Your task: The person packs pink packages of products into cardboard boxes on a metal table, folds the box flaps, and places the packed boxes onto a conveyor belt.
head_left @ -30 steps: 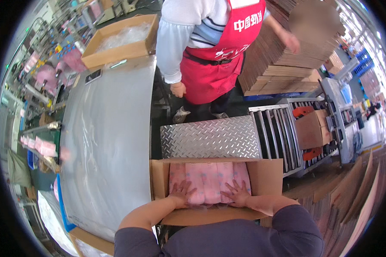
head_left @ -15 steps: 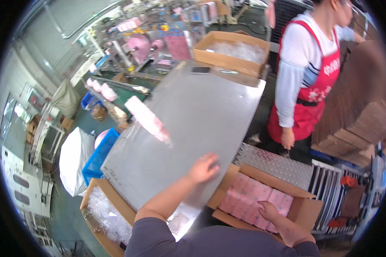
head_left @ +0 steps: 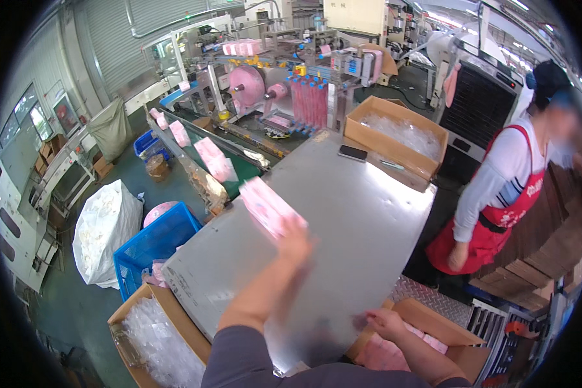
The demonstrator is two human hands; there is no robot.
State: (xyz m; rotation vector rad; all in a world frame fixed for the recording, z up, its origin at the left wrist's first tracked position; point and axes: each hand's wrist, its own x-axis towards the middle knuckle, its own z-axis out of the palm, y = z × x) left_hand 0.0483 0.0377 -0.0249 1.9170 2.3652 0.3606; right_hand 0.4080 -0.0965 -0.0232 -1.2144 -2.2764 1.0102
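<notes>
My left hand [head_left: 295, 240], blurred by motion, is closed over the near end of a long pink-and-white wrapped pack [head_left: 265, 204]. That pack lies slanted at the left edge of a grey metal table [head_left: 343, 239]. My right hand [head_left: 385, 324] hovers by the table's near right edge, fingers curled in, with nothing visible in them. Below it stands an open cardboard carton [head_left: 462, 333] holding pink packs [head_left: 381, 354], partly hidden by my right forearm. Several more pink packs [head_left: 212, 157] sit in a row on a green conveyor belt [head_left: 244, 169] beyond the table.
A blue crate [head_left: 150, 249] and a carton of clear plastic bags [head_left: 158, 339] stand left of the table. Another carton [head_left: 394, 129], with clear bags, and a phone [head_left: 352, 153] are at its far end. A co-worker in a red apron [head_left: 498, 216] stands at right beside stacked cardboard [head_left: 546, 239].
My left hand has reached forward onto the pink pack. My right hand has lifted from the packs in the carton toward the table edge. The view has tilted up; the co-worker has turned.
</notes>
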